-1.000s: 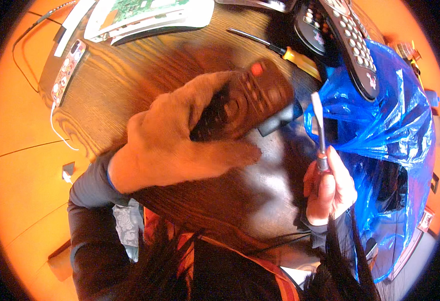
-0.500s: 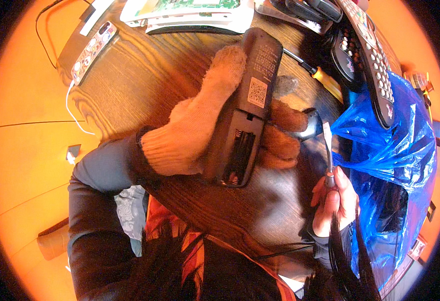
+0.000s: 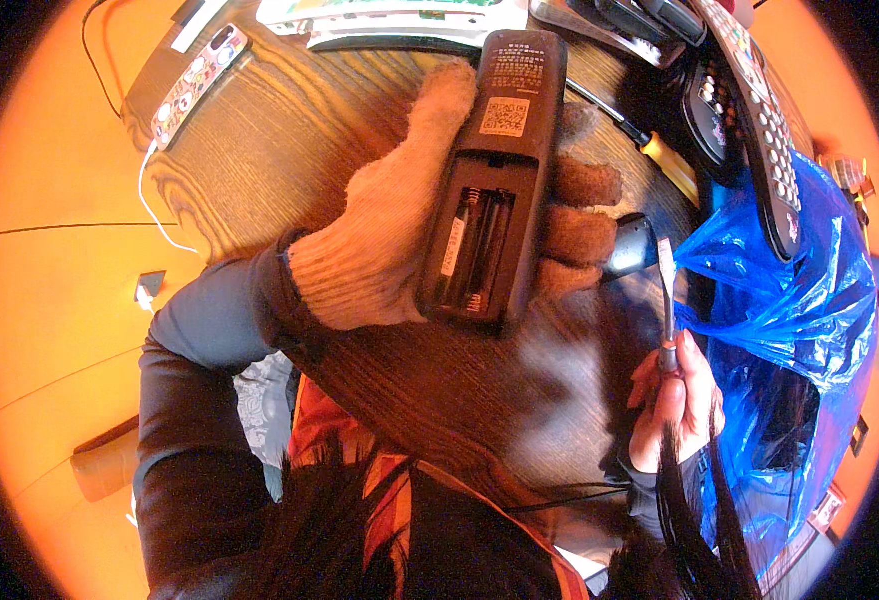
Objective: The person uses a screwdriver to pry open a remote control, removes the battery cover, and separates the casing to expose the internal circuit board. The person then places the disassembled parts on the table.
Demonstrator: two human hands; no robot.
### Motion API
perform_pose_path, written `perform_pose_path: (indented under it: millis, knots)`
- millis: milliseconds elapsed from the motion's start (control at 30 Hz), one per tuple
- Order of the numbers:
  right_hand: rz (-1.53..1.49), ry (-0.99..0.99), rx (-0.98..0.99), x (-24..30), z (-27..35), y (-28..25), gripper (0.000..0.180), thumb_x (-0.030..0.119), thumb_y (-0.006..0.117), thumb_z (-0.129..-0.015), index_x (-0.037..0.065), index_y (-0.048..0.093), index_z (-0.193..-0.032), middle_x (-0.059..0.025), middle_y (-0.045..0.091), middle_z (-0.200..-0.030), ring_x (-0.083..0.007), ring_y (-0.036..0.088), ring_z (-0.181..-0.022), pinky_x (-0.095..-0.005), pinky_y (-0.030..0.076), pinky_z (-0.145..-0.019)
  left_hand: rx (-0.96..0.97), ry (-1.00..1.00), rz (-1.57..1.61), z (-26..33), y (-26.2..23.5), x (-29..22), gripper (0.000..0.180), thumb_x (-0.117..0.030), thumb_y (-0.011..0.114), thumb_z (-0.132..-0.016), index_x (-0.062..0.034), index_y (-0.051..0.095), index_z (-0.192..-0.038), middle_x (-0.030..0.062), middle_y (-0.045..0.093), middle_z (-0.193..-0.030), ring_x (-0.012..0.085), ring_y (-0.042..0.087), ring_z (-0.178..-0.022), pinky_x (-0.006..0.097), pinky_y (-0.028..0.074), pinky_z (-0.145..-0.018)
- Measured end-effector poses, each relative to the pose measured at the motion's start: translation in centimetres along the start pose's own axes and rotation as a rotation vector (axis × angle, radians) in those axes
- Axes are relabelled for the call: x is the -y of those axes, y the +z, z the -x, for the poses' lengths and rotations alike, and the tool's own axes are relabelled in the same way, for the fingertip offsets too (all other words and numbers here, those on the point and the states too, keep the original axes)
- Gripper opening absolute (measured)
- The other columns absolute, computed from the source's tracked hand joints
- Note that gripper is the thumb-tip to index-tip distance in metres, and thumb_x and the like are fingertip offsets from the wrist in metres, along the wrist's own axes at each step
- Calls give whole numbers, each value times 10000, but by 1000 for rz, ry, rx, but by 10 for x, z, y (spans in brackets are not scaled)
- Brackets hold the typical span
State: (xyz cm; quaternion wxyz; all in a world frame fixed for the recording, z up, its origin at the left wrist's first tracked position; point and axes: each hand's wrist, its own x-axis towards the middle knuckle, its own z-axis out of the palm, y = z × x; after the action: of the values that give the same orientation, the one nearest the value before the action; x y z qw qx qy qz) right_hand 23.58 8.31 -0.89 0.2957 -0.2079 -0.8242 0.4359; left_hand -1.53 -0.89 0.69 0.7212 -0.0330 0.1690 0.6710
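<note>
Remote control (image 3: 494, 190), black, back side up with the battery bay open and empty, is held above the middle of the wooden table (image 3: 289, 130). Gloved left hand (image 3: 409, 230) is wrapped around its lower half. Bare right hand (image 3: 674, 400) is closed on a flat-bladed tool (image 3: 666, 290) near the right edge. Judged light and rigid with smooth plastic; best gripped along the long sides, clear of the thin bay walls.

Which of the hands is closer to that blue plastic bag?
Right. The right hand holds a tool beside the blue bag; the gloved left hand grips a remote farther away.
</note>
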Motion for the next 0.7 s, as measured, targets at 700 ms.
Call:
perform_pose_path:
  millis: [700]
  knots:
    - [184, 29, 55, -3, -7, 2, 317, 121, 504, -891, 9, 584, -1176, -87, 605, -757, -102, 484, -554, -211, 377, -513, -120, 31, -322, 4, 17, 8, 685, -646, 337, -876, -148, 372, -1346, 153, 563, -1177, 200, 568, -637, 327, 505, -569]
